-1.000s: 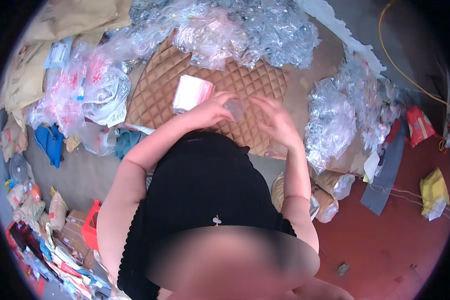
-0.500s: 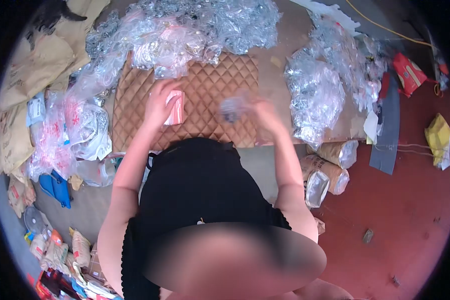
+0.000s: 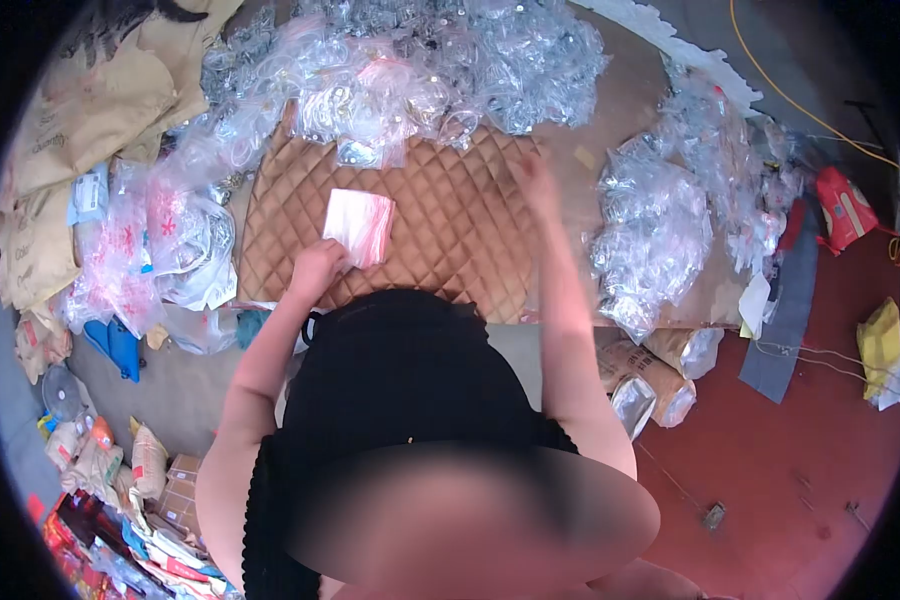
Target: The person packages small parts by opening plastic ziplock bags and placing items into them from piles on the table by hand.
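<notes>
A stack of small clear plastic bags with red edges lies on the brown quilted mat, left of its middle. My left hand is at the stack's lower left corner, its fingers closed on the edge. Over the mat's right part, my right hand is smeared by motion, so its fingers and anything in them cannot be made out. Beyond the mat's far edge spreads a heap of filled clear bags. Another pile of filled clear bags lies to the right of my right hand.
Plastic bags with red print and brown paper sacks crowd the left side. Rolled sacks stand below the table's right front edge. A red bag and a yellow bag are farther right, above the red floor.
My left hand has slid from the top of the bag stack to its lower left corner. My right hand has moved away and up; the blurred grey bag beside it no longer shows on the mat.
</notes>
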Demonstrator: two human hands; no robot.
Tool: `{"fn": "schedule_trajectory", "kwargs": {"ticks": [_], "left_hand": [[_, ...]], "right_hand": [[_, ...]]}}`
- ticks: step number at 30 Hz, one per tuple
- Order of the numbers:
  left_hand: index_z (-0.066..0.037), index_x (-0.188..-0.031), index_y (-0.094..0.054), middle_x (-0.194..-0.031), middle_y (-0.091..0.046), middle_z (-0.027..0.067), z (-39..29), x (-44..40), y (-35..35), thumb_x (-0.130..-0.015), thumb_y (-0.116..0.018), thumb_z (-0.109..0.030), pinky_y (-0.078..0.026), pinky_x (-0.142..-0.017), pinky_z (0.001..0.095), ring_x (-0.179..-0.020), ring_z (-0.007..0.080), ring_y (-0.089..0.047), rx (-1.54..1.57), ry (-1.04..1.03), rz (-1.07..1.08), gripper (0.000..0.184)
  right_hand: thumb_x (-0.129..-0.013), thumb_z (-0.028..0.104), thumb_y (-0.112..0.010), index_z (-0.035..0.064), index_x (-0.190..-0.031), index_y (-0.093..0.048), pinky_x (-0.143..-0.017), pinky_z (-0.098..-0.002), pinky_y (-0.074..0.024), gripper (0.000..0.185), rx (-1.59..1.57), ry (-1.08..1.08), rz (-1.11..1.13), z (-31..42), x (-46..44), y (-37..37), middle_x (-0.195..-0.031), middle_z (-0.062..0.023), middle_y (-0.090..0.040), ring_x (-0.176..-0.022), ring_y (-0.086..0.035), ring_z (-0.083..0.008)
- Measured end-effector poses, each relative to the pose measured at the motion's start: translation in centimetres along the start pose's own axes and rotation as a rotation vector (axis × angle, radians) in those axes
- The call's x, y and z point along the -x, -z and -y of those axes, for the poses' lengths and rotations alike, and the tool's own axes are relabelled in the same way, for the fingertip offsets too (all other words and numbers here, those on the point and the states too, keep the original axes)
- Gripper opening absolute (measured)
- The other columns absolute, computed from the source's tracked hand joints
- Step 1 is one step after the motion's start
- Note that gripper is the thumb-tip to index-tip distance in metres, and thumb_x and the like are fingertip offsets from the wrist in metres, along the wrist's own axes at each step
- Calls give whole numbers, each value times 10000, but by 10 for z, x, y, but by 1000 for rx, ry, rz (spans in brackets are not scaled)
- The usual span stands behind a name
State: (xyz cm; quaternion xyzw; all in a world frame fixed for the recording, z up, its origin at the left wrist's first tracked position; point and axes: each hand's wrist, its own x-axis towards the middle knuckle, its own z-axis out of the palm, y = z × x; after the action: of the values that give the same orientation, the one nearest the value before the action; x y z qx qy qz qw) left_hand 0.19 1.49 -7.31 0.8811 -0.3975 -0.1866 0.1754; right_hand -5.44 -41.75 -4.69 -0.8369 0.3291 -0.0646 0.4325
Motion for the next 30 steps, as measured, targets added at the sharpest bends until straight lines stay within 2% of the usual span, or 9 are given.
{"fn": "schedule_trajectory", "kwargs": {"ticks": [7, 9, 10, 14, 18, 22, 25, 27, 30], "left_hand": [[-80, -806, -654, -793, -662, 144, -12, 2, 31, -822, -652, -236, -519, -663, 481, -748, 352, -658, 67, 23, 80, 157], [-80, -792, -655, -818, -667, 141, -6, 6, 31, -806, -691, -296, -515, -678, 478, -787, 353, -657, 96, 71, 79, 219], [-96, -819, -675, -814, -672, 121, 1, 9, 26, -813, -688, -341, -517, -673, 459, -782, 339, -661, 111, 68, 72, 246], [-68, -790, -650, -828, -644, 127, -7, 4, 40, -816, -694, -311, -504, -713, 450, -842, 339, -636, 185, 80, 103, 249], [-59, -812, -659, -844, -622, 127, -17, -19, 59, -862, -644, -207, -500, -741, 435, -845, 332, -622, 146, -10, -101, 157], [-51, -838, -676, -840, -620, 131, -9, -29, 71, -858, -636, -124, -494, -728, 426, -815, 325, -618, 217, 30, -301, 86], [-35, -860, -682, -817, -616, 123, -2, -31, 79, -842, -640, -54, -498, -713, 400, -793, 318, -620, 399, 206, -431, 50], [-20, -866, -680, -818, -620, 122, -8, -29, 96, -832, -640, -21, -506, -713, 379, -794, 318, -630, 606, 431, -395, 53], [-19, -854, -676, -806, -621, 121, -12, -43, 103, -840, -662, -47, -508, -688, 359, -768, 302, -634, 763, 518, -447, 34]], "right_hand": [[-847, 276, -764, 21, -992, -609, -689, -347, -509, 331, 119, 54, -26, 1, -80, -144, -854, -65, -649, -752, -607, -182], [-840, 248, -757, 30, -994, -605, -667, -350, -515, 308, -743, -72, 313, 13, -93, -134, -842, -80, -656, -714, -622, -215], [-838, 265, -750, 22, -1006, -614, -565, -338, -502, 326, -548, 269, 136, 14, -104, -121, -761, -75, -658, -656, -633, -173], [-845, 286, -703, 78, -1054, -625, -701, -433, -540, 305, 371, 193, -144, 57, -152, -67, -836, -130, -671, -790, -661, -327], [-774, 208, -743, 144, -1116, -636, -917, -472, -481, 363, 696, 308, -224, 69, -170, -72, -1033, -146, -604, -1014, -567, -369], [-761, 206, -750, 149, -1072, -628, -869, -457, -504, 339, 700, 462, -217, 58, -162, -88, -1036, -153, -611, -991, -582, -373], [-808, 140, -736, 122, -1085, -605, -819, -409, -521, 307, 205, 374, -58, 68, -144, -78, -1092, -112, -617, -984, -612, -304], [-849, 106, -729, 115, -1226, -546, -784, -361, -520, 419, -926, 92, 15, 101, -139, -69, -1032, -44, -626, -1009, -620, -212], [-872, 79, -713, 79, -1314, -501, -818, -310, -503, 490, -800, 57, 202, 148, -163, -61, -1112, -28, -636, -995, -617, -162]]}}
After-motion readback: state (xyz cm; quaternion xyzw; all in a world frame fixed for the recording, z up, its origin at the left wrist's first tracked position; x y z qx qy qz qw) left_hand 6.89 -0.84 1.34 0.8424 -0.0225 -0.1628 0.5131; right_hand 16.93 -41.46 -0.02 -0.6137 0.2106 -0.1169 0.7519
